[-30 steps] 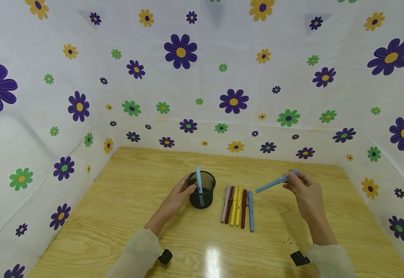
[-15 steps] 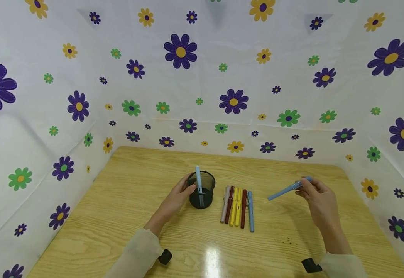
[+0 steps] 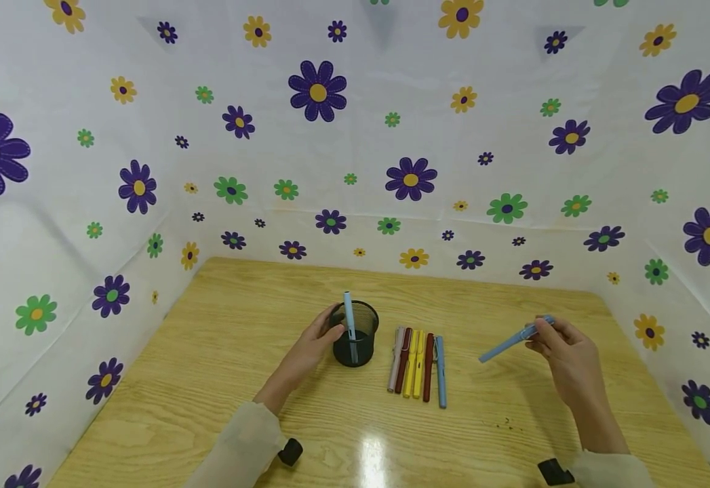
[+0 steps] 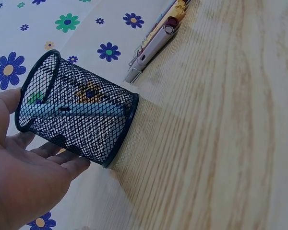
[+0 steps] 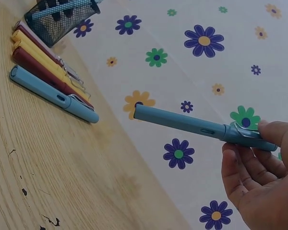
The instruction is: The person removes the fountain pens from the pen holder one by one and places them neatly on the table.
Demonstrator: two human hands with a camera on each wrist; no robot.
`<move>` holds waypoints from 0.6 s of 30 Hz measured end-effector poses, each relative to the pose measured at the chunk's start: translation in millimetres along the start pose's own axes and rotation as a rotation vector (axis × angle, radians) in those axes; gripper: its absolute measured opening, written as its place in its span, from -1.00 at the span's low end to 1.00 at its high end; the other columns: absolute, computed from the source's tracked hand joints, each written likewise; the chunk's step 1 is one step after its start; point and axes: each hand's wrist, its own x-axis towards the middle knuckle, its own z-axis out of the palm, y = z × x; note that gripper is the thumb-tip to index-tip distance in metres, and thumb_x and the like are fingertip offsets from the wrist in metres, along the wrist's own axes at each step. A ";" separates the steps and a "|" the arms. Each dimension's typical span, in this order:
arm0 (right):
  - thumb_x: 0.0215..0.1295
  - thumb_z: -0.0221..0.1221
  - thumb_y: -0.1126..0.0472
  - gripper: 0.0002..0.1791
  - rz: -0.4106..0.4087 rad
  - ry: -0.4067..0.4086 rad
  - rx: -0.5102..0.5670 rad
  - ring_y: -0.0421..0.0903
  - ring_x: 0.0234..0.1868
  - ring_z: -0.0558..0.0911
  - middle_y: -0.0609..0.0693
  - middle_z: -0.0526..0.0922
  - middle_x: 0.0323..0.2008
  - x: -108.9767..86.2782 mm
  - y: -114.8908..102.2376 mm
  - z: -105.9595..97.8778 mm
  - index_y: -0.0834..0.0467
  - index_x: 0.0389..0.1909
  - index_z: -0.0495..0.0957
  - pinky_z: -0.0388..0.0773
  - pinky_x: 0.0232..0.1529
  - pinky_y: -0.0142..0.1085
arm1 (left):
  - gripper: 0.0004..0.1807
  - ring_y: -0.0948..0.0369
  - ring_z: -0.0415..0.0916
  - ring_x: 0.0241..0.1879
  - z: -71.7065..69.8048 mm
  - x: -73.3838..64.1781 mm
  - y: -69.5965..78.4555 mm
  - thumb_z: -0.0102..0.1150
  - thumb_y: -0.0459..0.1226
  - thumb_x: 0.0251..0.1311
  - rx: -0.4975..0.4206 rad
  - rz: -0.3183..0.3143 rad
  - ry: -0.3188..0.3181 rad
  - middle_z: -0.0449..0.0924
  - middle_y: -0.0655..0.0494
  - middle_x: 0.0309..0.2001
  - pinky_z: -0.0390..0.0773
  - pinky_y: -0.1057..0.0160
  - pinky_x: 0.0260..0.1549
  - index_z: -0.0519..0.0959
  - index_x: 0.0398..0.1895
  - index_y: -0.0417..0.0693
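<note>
My left hand grips the black mesh pen cup, thumb at the rim and fingers along the side. Inside the cup a light blue pen leans upright, also seen through the mesh in the left wrist view. Off to the right, my right hand pinches a blue pen by its cap end, held above the table with the other end pointing left. Between the hands lies a row of capped pens: a grey one, two dark red, two yellow and a blue one at the right end.
The wooden table is enclosed by white flower-print cloth at the back and sides. Small dark specks mark the table near the right forearm. A black wrist piece sits at the left sleeve, another at the right.
My right hand has moved right and slightly toward me with the blue pen, slowing lately. The left hand, cup and row of pens have stayed in place.
</note>
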 end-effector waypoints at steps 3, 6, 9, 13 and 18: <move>0.50 0.22 0.23 -0.89 0.023 -0.008 -0.030 -0.18 -0.23 0.71 -0.03 0.69 -0.24 -0.9 -0.5 -0.1 0.16 -0.10 0.68 0.70 -0.11 -0.36 | -0.27 -0.10 -0.22 0.62 0.2 0.2 0.0 -0.01 -0.05 0.62 -0.002 0.000 -0.001 -0.20 -0.10 0.66 -0.01 -0.20 0.51 -0.02 0.70 0.05; 0.52 0.22 0.20 -0.87 0.042 -0.035 -0.092 -0.17 -0.23 0.72 -0.04 0.69 -0.26 -1.1 1.0 -0.2 0.15 -0.08 0.68 0.69 -0.10 -0.36 | -0.26 -0.11 -0.24 0.62 0.0 -0.3 0.0 -0.02 -0.04 0.62 0.006 0.001 -0.002 -0.21 -0.10 0.67 -0.02 -0.21 0.51 -0.02 0.70 0.05; 0.54 0.19 0.19 -0.85 0.046 -0.075 -0.134 -0.16 -0.24 0.72 -0.05 0.70 -0.26 -0.3 5.5 -0.8 0.15 -0.06 0.67 0.69 -0.09 -0.36 | -0.26 -0.12 -0.25 0.62 -0.1 -1.1 0.8 -0.02 -0.01 0.61 0.014 0.006 -0.002 -0.22 -0.11 0.67 -0.03 -0.22 0.51 -0.02 0.70 0.06; 0.56 0.16 0.21 -0.85 0.056 -0.119 -0.132 -0.16 -0.22 0.71 -0.04 0.72 -0.23 0.9 11.4 0.5 0.16 -0.04 0.65 0.69 -0.10 -0.35 | -0.25 -0.12 -0.24 0.62 0.0 -1.2 1.4 -0.01 0.01 0.60 0.022 0.003 0.003 -0.21 -0.10 0.66 -0.01 -0.21 0.51 -0.01 0.70 0.08; 0.57 0.16 0.20 -0.85 0.079 -0.131 -0.169 -0.19 -0.22 0.70 -0.06 0.70 -0.21 1.9 15.5 3.6 0.14 -0.02 0.64 0.69 -0.09 -0.35 | -0.28 -0.12 -0.23 0.62 -0.1 -0.1 -0.4 -0.03 -0.06 0.62 0.023 -0.004 0.010 -0.20 -0.11 0.66 -0.01 -0.22 0.51 -0.01 0.70 0.06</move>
